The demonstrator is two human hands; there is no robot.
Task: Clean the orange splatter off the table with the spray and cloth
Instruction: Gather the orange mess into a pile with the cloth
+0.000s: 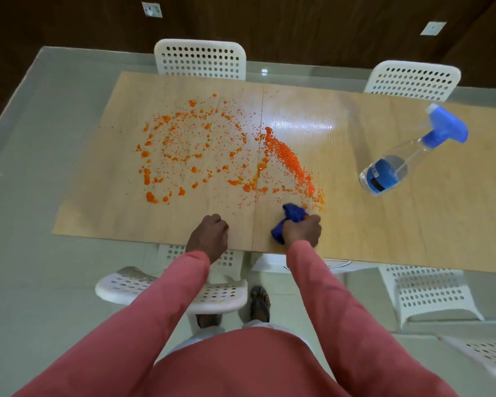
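Even, soft indoor light; a white glare patch sits on the table (307, 126) near its far edge (edges bow, wide-angle), corners dim.

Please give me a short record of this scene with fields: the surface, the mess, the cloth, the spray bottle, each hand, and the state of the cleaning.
surface: wooden board on a glass table
mess: orange splatter, wide ring left of centre, dense streak on its right
cloth: blue cloth, bunched, at the streak's near end
spray bottle: clear spray bottle with blue head, standing on the board at right, untouched
left hand: curled, resting on the board's near edge, holding nothing
right hand: grips the cloth
cleaning state: most splatter remains
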